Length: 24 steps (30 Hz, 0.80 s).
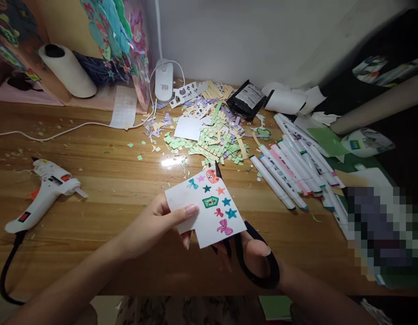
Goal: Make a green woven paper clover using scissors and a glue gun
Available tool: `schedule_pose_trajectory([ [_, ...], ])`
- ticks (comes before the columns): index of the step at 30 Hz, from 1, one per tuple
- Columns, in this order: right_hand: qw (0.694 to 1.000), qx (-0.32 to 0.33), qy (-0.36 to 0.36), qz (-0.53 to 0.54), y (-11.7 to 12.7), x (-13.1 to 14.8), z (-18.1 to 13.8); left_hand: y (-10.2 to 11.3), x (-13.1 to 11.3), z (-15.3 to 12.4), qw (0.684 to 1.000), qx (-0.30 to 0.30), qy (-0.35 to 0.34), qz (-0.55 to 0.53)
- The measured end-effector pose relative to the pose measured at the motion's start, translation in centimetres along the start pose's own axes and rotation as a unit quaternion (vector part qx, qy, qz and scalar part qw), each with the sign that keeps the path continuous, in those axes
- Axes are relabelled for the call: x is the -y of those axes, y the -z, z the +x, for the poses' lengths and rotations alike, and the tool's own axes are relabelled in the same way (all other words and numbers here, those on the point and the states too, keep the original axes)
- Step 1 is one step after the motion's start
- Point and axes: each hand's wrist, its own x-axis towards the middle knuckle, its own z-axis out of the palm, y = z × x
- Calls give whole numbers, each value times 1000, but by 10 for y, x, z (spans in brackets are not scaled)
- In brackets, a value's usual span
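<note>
A white sheet of card (202, 221) with small coloured drawings of stars, bows, a face and a green-bordered shape is pinched in my left hand (168, 219), thumb on top. My right hand (258, 250) grips black-handled scissors (274, 271) by their loops. The blades pass mostly behind the card, and one dark tip shows past its upper edge, beside the orange face drawing. How far apart the blades are is hidden. A notch is cut into the card's lower left edge.
Cut paper scraps (218, 135) are heaped near the wall, a blank white piece (187, 128) among them. Several markers (290, 167) lie right. A glue gun (48, 189) rests left, its black cord reaching the front edge. A white cable (70, 127) crosses the table.
</note>
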Motion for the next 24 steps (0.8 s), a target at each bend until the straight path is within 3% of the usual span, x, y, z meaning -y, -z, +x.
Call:
schedule_pose_trajectory([
  [5,1000,14,-25,7,-1,6,1,2,2,0,1000,-9,-9,-9],
  [11,999,9,-7,-38,-4,17,5,3,5,-1,999,-19,-7,-35],
  [19,995,15,-35,-87,0,20,4,10,6,-4,993,-108,-5,-43],
  [24,994,36,-35,-95,1,28,5,13,1,-8,983,-169,-66,-38],
])
